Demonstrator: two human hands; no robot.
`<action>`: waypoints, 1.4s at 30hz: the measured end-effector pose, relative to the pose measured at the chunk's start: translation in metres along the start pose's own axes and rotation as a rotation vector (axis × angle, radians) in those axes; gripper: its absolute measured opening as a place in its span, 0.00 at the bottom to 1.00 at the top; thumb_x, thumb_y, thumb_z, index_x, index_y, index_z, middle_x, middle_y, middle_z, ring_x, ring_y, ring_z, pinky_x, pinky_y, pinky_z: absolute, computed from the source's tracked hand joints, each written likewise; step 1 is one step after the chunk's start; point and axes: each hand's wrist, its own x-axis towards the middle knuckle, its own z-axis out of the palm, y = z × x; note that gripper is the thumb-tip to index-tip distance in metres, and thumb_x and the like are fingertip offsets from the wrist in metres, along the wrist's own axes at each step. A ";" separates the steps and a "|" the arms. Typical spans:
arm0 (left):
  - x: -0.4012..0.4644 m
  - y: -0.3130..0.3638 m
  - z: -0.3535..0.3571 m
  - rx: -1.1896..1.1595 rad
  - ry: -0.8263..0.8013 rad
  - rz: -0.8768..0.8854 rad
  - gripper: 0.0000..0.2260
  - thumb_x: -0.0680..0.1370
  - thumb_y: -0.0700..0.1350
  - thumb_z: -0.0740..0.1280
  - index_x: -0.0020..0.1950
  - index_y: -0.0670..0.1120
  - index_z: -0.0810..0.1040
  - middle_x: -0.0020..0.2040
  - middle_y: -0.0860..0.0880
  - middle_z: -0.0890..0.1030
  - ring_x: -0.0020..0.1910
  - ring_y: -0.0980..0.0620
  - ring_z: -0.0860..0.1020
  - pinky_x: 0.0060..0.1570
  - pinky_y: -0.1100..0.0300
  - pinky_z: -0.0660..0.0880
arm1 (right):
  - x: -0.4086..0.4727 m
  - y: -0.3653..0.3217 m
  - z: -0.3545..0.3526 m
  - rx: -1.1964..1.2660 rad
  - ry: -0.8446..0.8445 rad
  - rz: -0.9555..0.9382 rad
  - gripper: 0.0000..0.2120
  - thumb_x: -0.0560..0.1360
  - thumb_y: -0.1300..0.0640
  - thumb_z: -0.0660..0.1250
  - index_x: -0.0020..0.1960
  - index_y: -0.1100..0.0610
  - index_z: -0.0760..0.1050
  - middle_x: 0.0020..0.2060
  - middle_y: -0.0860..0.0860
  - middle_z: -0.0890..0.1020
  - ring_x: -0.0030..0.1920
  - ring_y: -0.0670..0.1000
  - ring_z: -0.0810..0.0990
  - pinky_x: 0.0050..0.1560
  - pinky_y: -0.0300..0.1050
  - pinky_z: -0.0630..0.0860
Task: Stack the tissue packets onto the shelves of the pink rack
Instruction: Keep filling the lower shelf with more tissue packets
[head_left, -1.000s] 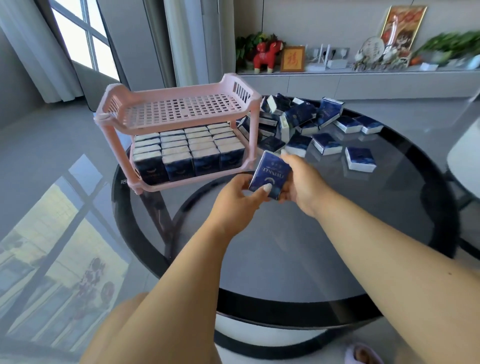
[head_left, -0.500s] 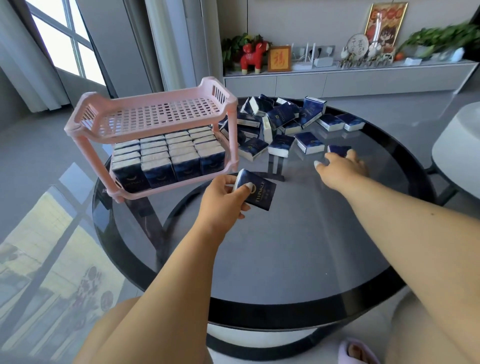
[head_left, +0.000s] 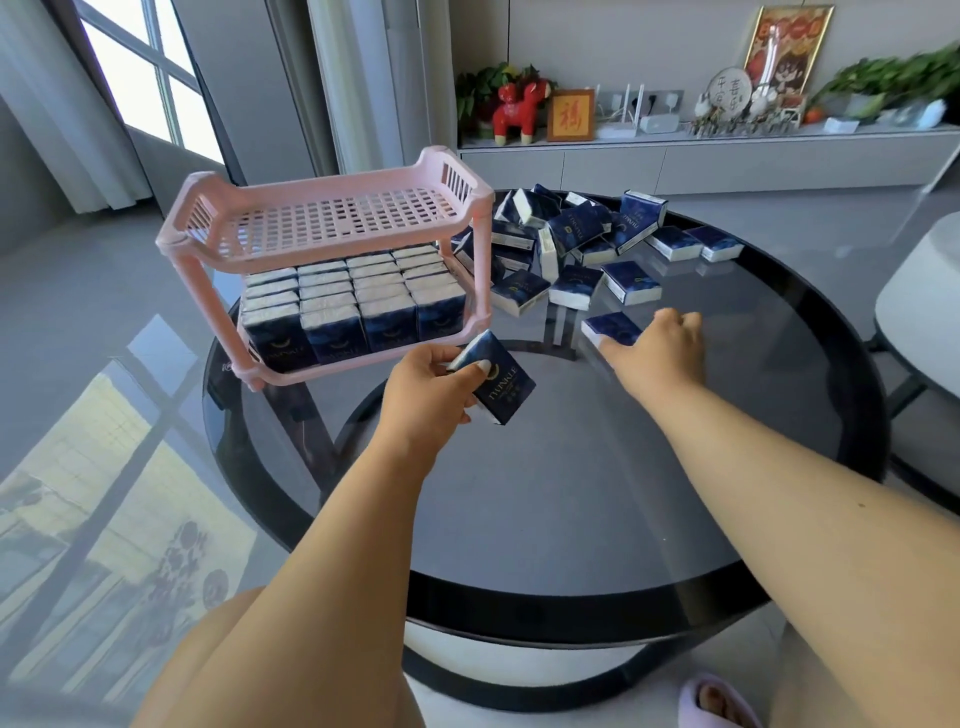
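Observation:
The pink two-shelf rack (head_left: 332, 228) stands at the left of the round glass table (head_left: 597, 467). Its upper shelf is bare and its lower shelf holds rows of dark blue tissue packets (head_left: 353, 306). My left hand (head_left: 431, 395) grips one blue tissue packet (head_left: 501, 384) just in front of the rack's lower right corner. My right hand (head_left: 660, 348) reaches to the right and its fingers curl over a loose packet (head_left: 610, 328) lying on the glass. A heap of loose packets (head_left: 571, 244) lies behind, right of the rack.
A white chair or stool edge (head_left: 919, 291) stands at the right of the table. A low cabinet (head_left: 701, 161) with ornaments and plants runs along the back wall. My slippered foot (head_left: 717, 701) shows below the table's near edge.
Both hands first held one packet together. The right hand let go and reached right to a loose packet, which it now covers. The left hand keeps its packet near the rack.

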 end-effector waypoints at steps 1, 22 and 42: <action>0.000 0.000 -0.003 -0.001 0.011 0.004 0.10 0.76 0.42 0.72 0.54 0.42 0.77 0.43 0.45 0.81 0.34 0.54 0.75 0.35 0.59 0.76 | 0.000 0.002 0.000 -0.073 -0.013 0.036 0.35 0.69 0.37 0.68 0.61 0.65 0.70 0.61 0.61 0.69 0.62 0.61 0.68 0.60 0.50 0.68; -0.006 -0.002 -0.054 0.002 -0.021 0.039 0.08 0.76 0.46 0.72 0.53 0.46 0.81 0.38 0.51 0.81 0.32 0.57 0.75 0.34 0.63 0.75 | -0.058 -0.069 -0.014 0.406 -0.629 -0.674 0.25 0.64 0.59 0.78 0.54 0.43 0.72 0.43 0.47 0.77 0.40 0.45 0.76 0.45 0.41 0.75; -0.021 0.002 -0.054 0.235 -0.150 0.171 0.24 0.68 0.40 0.78 0.61 0.49 0.73 0.55 0.54 0.81 0.48 0.45 0.81 0.45 0.54 0.81 | -0.064 -0.083 -0.025 0.195 -0.744 -0.809 0.34 0.69 0.52 0.74 0.72 0.47 0.65 0.65 0.42 0.66 0.55 0.38 0.70 0.58 0.35 0.66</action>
